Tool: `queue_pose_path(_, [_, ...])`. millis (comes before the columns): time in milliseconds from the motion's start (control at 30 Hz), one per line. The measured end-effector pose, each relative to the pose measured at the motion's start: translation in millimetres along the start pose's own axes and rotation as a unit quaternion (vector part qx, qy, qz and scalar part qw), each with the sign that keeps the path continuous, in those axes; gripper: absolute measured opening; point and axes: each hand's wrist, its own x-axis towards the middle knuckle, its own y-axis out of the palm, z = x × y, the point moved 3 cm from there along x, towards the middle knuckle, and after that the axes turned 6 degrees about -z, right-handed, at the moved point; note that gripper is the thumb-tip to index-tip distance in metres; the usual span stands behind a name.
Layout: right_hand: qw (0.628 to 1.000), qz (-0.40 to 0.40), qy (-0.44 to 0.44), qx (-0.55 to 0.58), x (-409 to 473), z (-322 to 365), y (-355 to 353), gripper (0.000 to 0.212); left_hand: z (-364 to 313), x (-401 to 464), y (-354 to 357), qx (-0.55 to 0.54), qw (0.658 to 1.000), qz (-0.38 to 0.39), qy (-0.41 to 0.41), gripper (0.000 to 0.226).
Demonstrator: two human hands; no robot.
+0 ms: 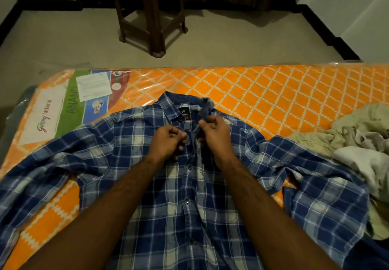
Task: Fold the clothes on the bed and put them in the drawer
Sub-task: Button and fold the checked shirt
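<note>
Both hands are up at the neck of the blue-and-white plaid button-front shirt [160,196], which lies spread face up on the orange diamond-patterned mattress in clear plastic wrap [263,101]. The left hand [168,143] is curled tight, fingertips pinching the placket edge just below the collar. The right hand [212,134] is right beside it, fingers and thumb closed on the opposite edge of the opening, a bunched bit of collar rising just beyond its knuckles. Between the two grips sits the dark neck label, and a line of buttons runs from under the hands back toward the person. One sleeve stretches out far to the left of the grip, the other to the right, its cuff end touching a crumpled pile of beige and pale clothes [357,143] at the mattress's right side. Beyond the hands, past the collar, a printed brand label and a white paper sheet [93,87] sit under the plastic, and a dark brown plastic stool [151,16] stands on the floor.
</note>
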Motion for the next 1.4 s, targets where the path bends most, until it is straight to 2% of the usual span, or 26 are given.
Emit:
queue_pose_path(100, [0.994,0.056,0.022,-0.087,-7.9,-15.4,6.3,0.032,7.7,3.0,0.2,-0.023,1.000,0.004,-0.002,0.006])
queue_pose_path(167, [0.991,0.042,0.003,-0.131,-11.1,-20.6,7.3,0.031,12.6,3.6,0.9,-0.041,0.999,0.004,-0.006,0.005])
queue_pose_path(267, [0.990,0.014,-0.018,-0.136,-11.8,-18.7,12.5,0.025,15.1,2.7,3.0,-0.054,0.998,-0.003,-0.010,0.007])
queue_pose_path(433, [0.978,0.005,-0.061,-0.202,-18.6,-18.8,21.8,0.023,18.0,2.1,0.9,-0.090,0.996,-0.002,-0.023,0.008])
queue_pose_path(567, [0.997,-0.009,0.024,-0.079,-9.8,-29.9,9.2,0.013,22.1,2.8,0.4,-0.142,0.989,0.005,-0.047,0.010])
queue_pose_path(667, [0.997,-0.021,0.066,-0.017,-7.3,-34.5,4.4,0.012,21.4,3.3,-0.4,-0.164,0.985,0.010,-0.060,0.012])
queue_pose_path(833, [0.999,-0.013,0.038,-0.032,-9.4,-33.5,14.3,0.010,16.9,3.4,-6.2,-0.173,0.981,0.043,-0.081,0.016])
queue_pose_path(967, [0.999,0.004,0.039,-0.006,-12.6,-33.2,18.3,0.015,18.5,1.0,-3.5,-0.185,0.979,0.022,-0.079,0.015])
queue_pose_path(1167, [0.998,-0.021,0.058,-0.002,-11.1,-35.3,13.2,0.012,17.8,-1.6,-0.6,-0.162,0.985,0.001,-0.064,0.013])
queue_pose_path(1400, [0.999,-0.034,0.015,-0.018,-17.2,-35.3,20.8,0.011,15.3,-3.1,-3.3,-0.169,0.984,0.015,-0.056,0.015])
